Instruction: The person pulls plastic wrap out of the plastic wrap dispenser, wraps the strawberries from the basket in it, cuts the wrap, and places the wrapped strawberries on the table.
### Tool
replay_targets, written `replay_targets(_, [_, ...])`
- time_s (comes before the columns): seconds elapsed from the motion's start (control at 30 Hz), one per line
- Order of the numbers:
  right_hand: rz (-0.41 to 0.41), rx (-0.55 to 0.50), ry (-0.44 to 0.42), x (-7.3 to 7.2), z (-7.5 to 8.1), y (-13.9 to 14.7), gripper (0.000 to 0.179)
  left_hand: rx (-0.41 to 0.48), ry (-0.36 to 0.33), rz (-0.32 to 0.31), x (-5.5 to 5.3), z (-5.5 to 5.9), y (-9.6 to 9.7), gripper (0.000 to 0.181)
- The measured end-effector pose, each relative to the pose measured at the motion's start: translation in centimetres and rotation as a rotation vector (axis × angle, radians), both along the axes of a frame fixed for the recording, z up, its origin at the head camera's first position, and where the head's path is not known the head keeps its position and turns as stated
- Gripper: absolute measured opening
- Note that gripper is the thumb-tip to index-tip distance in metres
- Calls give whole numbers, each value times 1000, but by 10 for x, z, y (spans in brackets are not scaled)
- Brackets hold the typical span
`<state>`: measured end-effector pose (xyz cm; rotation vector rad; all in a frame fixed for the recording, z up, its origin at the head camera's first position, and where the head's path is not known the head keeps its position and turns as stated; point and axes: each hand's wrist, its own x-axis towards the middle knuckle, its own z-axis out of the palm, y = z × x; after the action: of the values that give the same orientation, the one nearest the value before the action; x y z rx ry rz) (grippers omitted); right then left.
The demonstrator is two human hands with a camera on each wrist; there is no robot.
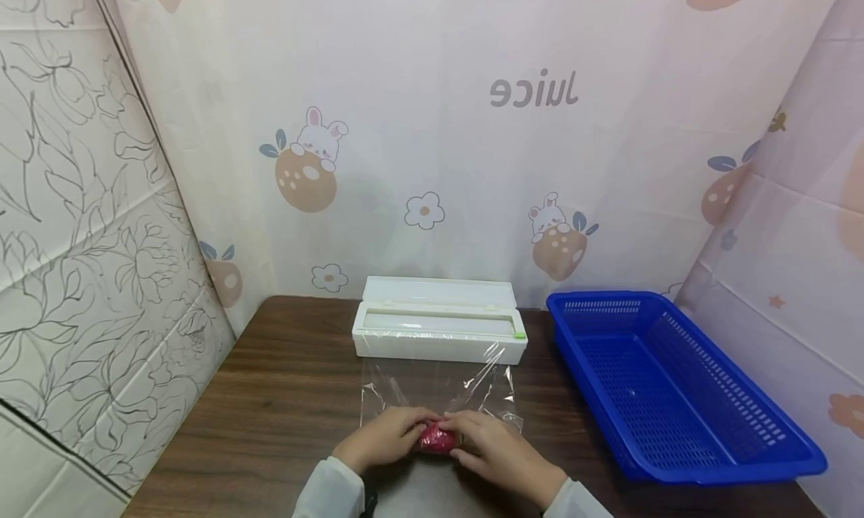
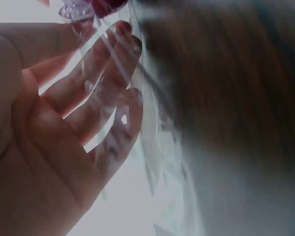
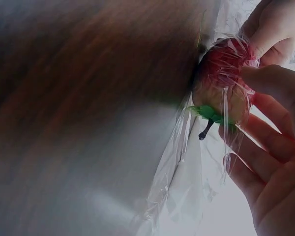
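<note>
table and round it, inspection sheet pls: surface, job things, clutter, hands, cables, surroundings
Surface: dark wood-grain table.
Job's things: red fruit-like item with green leaves and dark stem, in clear film; white box behind, lid open.
Clutter: blue basket at the right.
Hands: left hand and right hand both hold the red fruit-like item.
Cables: nothing seen for certain; dark item beside left cuff unclear.
Surroundings: backdrop printed with rabbits, fruit and flowers.

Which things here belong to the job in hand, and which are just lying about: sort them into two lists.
In use:
Red fruit, held by left hand and right hand
Clear film, around the fruit
White box, lid open, film extending from it

Apparently not part of it:
Blue basket, at the right, untouched
Patterned curtain, hanging behind
</note>
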<state>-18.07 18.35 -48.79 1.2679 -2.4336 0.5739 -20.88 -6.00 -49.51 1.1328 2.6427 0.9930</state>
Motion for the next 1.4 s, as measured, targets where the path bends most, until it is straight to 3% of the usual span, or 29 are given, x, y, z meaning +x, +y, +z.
replay_targets(0.17, [-28,16,-31,0,0,-3,42,-25,106,80,1,2,-2,33])
replay_targets(0.27, [-41,22,-32,-1,-1,-5,42,-20,164,125,4,8,0,34])
replay_targets(0.37, [-56,22,-36,-3,-1,-7,42,-16,211,128,9,16,4,33])
replay_targets(0.5, [-72,17,-48,-4,-1,-8,41,-93,272,133,18,20,10,36])
replay_targets(0.67, [-98,22,-85,-5,1,-9,38,-129,248,147,23,19,10,39])
replay_targets(1.13, [-163,11,-284,-11,2,-10,33,-148,180,169,17,9,9,50])
replay_targets(1.23, [-171,29,-320,-13,2,-9,36,-175,192,179,15,6,11,53])
replay_targets(1.4, [-178,51,-309,-16,0,-8,44,-209,268,195,13,3,13,55])
